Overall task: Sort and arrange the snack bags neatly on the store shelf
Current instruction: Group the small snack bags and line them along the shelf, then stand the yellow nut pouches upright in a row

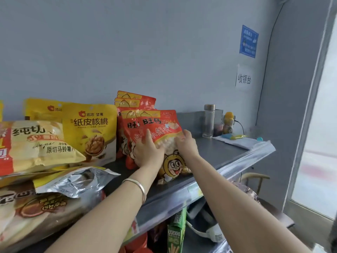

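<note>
An upright red plastic snack bag [160, 132] is gripped by left hand [147, 152] at eight o'clock, right hand [187, 145] at three.

open shelf [218, 152] right of red bags [155, 128], yellow bags [91, 128] crowding left, bottle [208, 121] at back

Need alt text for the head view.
The left hand and right hand hold a red bag standing on the grey shelf, in front of more red bags. Yellow walnut bags stand to its left; a bottle stands farther right.
</note>
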Action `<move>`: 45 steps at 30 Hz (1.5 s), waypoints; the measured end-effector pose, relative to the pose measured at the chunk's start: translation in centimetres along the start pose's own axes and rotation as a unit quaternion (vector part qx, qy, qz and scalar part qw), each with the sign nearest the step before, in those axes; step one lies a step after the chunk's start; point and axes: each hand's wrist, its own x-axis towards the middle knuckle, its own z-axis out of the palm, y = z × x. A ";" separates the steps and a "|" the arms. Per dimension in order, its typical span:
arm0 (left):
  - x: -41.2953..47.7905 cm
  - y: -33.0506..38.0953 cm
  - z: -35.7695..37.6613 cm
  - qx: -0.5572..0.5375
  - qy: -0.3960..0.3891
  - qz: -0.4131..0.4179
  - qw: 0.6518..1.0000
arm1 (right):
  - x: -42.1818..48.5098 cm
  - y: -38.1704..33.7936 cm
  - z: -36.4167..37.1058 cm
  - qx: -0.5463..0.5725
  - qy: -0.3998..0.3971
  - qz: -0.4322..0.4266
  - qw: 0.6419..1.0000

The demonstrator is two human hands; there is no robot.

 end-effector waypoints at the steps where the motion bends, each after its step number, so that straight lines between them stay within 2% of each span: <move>1: -0.2 -0.1 0.5 0.017 -0.003 -0.004 1.000 | 0.1 0.2 0.0 -0.021 -0.009 -0.015 1.000; 6: -1.5 0.4 2.5 -0.039 0.018 -0.003 0.999 | 0.6 1.2 -0.8 -0.092 -0.025 -0.038 0.995; 11: -1.9 0.1 2.7 -0.014 0.051 -0.004 0.999 | 0.5 1.2 -1.2 -0.138 -0.018 -0.061 0.988; 15: -0.7 0.3 1.0 0.007 0.115 0.026 0.993 | -0.1 -0.5 -0.6 -0.206 0.053 -0.187 0.959; 19: 0.9 0.6 -3.2 0.024 0.147 0.097 0.984 | -0.9 -3.3 1.5 -0.207 0.062 -0.309 0.926; 22: 1.4 0.3 -7.6 0.105 0.158 0.137 0.972 | -2.2 -5.8 3.9 -0.176 0.009 -0.356 0.917; 27: 1.8 -2.1 -15.1 0.191 0.161 0.141 0.958 | -4.8 -9.7 8.8 -0.108 -0.099 -0.383 0.912; 33: 1.2 -4.2 -21.9 0.243 0.165 0.109 0.950 | -7.8 -14.1 13.8 -0.074 -0.209 -0.347 0.911; 37: 1.1 -6.3 -25.8 0.245 0.182 0.044 0.951 | -8.8 -16.1 15.6 -0.061 -0.273 -0.244 0.928; 40: 1.3 -8.4 -27.4 0.166 0.163 -0.017 0.972 | -9.2 -16.6 16.6 -0.075 -0.304 -0.192 0.930; 43: 1.2 -9.8 -27.8 -0.005 0.123 -0.073 0.990 | -9.6 -17.1 17.6 -0.070 -0.327 -0.151 0.930; 45: 1.1 -10.2 -28.0 -0.107 0.098 -0.098 0.985 | -10.0 -17.2 17.9 -0.065 -0.337 -0.136 0.930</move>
